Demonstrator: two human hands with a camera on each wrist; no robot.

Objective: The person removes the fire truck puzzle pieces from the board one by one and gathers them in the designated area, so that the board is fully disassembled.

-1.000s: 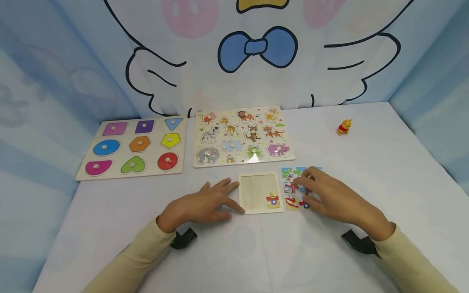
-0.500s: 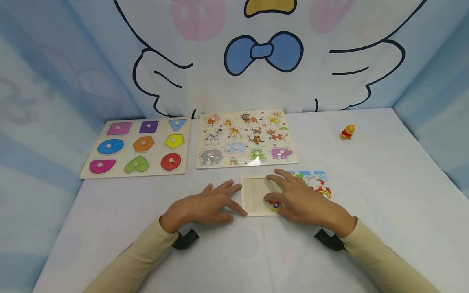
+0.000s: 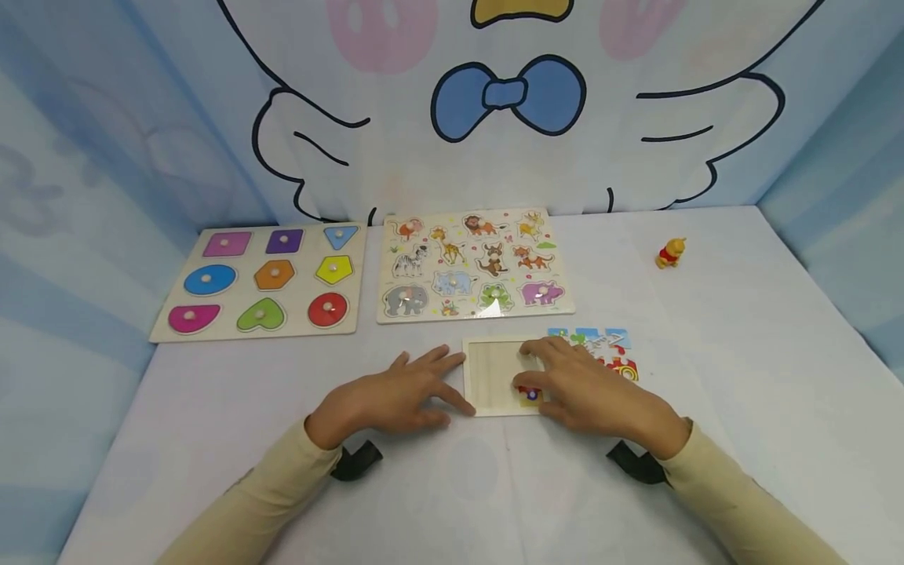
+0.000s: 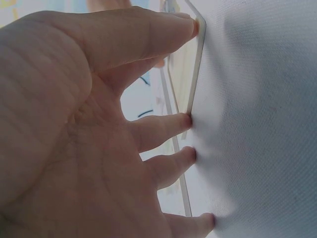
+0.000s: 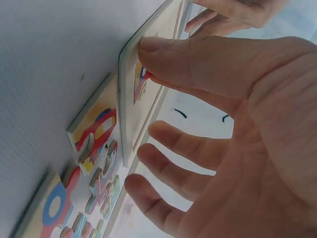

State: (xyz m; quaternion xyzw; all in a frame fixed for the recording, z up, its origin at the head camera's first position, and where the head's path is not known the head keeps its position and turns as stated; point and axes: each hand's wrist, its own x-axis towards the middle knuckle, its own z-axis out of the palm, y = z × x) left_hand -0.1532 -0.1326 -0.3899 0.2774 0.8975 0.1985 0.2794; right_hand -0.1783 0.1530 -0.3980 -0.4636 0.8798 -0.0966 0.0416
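A small light wooden puzzle tray (image 3: 490, 377) lies between my hands. My left hand (image 3: 406, 392) is spread at its left side, and in the left wrist view two of its fingertips (image 4: 184, 121) touch the tray's edge. My right hand (image 3: 593, 392) reaches over the tray's right side. In the right wrist view its thumb (image 5: 168, 57) lies at the tray rim and its index fingertip comes close to a red-and-yellow puzzle piece (image 5: 141, 82) in the corner. The other fingers are spread apart. More puzzle pieces (image 3: 600, 349), partly hidden, lie right of the tray.
Behind stand a board of animal knob pieces (image 3: 476, 267) and, to its left, a board of coloured shape pieces (image 3: 261, 282). A small yellow-and-red bear figure (image 3: 671, 253) stands at the back right. A printed curtain (image 3: 504, 157) closes off the far side.
My right hand has moved left from the loose puzzle pieces to the tray's right side, then stayed nearly still there. The left hand keeps its place at the tray's edge.
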